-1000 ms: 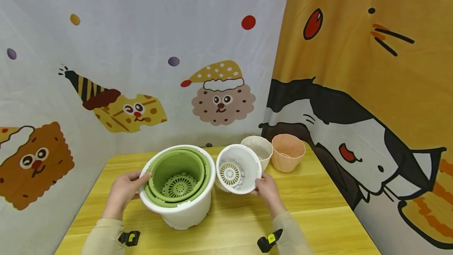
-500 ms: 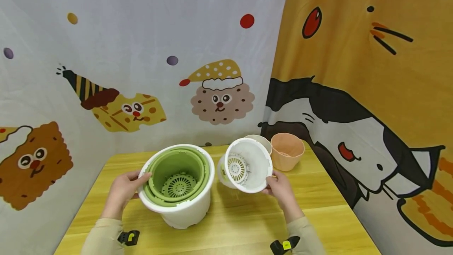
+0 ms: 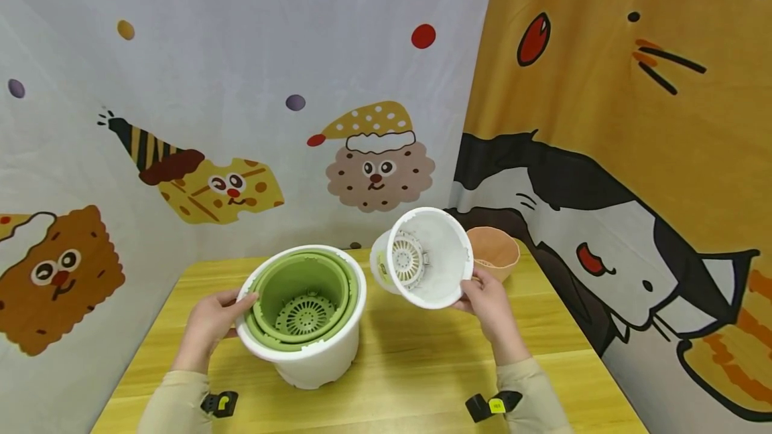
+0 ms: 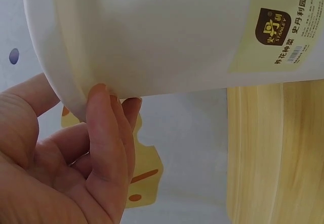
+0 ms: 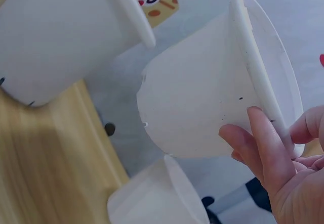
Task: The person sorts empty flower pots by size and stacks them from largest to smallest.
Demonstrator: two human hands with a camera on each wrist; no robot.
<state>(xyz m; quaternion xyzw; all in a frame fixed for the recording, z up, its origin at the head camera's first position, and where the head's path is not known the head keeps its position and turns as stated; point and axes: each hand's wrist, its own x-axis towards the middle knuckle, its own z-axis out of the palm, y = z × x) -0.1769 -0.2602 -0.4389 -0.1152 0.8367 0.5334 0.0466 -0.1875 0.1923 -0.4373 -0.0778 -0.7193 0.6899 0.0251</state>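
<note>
My left hand [image 3: 211, 319] grips the left rim of a large white flower pot [image 3: 322, 366], thumb inside and fingers under the lip. Two green pots [image 3: 283, 286] are nested inside it, the inner one with a slotted base. In the left wrist view a label [image 4: 283, 27] shows on the large white pot's side. Pinched at its right rim by my right hand [image 3: 491, 303], a smaller white flower pot [image 3: 443, 253] is held up off the table, tilted with its mouth toward me and to the right. Its slotted bottom is visible inside.
An orange pot [image 3: 497, 246] stands at the back right, partly behind the raised white pot. A cream pot [image 5: 152, 196] shows in the right wrist view; the raised pot hides it from the head view. The wooden table [image 3: 422, 367] meets a printed curtain [image 3: 241, 86].
My right hand has lifted the smaller white pot up and to the right, tilting it more and covering the cream pot. My left hand and the large pot have stayed put.
</note>
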